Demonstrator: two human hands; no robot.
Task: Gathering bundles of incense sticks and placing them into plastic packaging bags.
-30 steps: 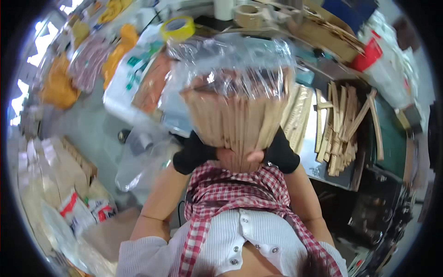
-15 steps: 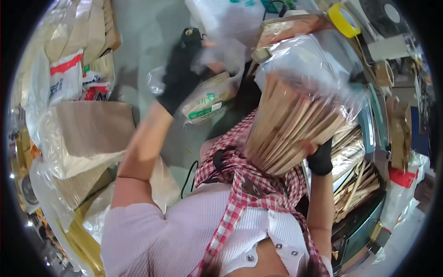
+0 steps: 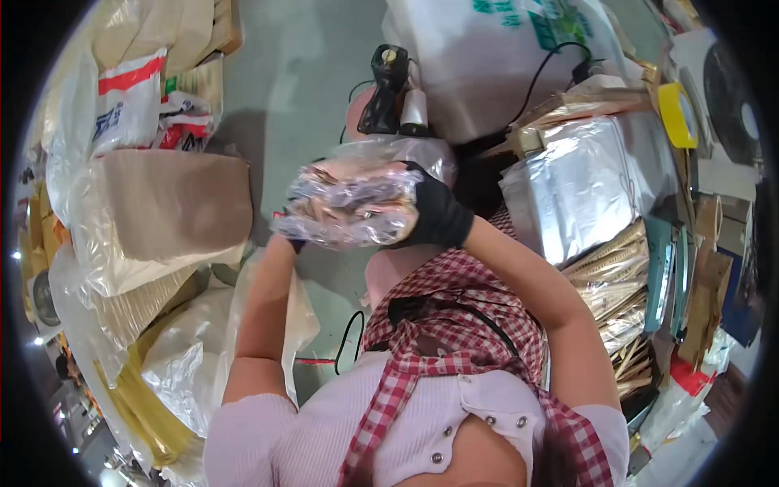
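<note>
I hold a bundle of thin brown strips in crinkled clear plastic (image 3: 353, 213) out in front of me, its plastic end facing up. My right hand (image 3: 438, 213), in a black glove, is closed on its right side. My left hand (image 3: 294, 234) grips the left side, mostly hidden behind the plastic. Just beyond the bundle lies more clear plastic (image 3: 434, 154). A stack of clear plastic sleeves (image 3: 580, 187) lies to the right, above more wrapped brown strips (image 3: 608, 272).
A black-handled tool (image 3: 383, 93) stands ahead beside a large white bag (image 3: 487, 69) with green print. On the left is a stack of brown paper (image 3: 182, 203) in clear plastic, with white-and-red bags (image 3: 130, 105) behind it. A yellow tape roll (image 3: 678, 115) is at the far right.
The bundle has moved from my right lap to the front centre and tipped so its end faces up. My left hand has come back to it; both hands now grip it.
</note>
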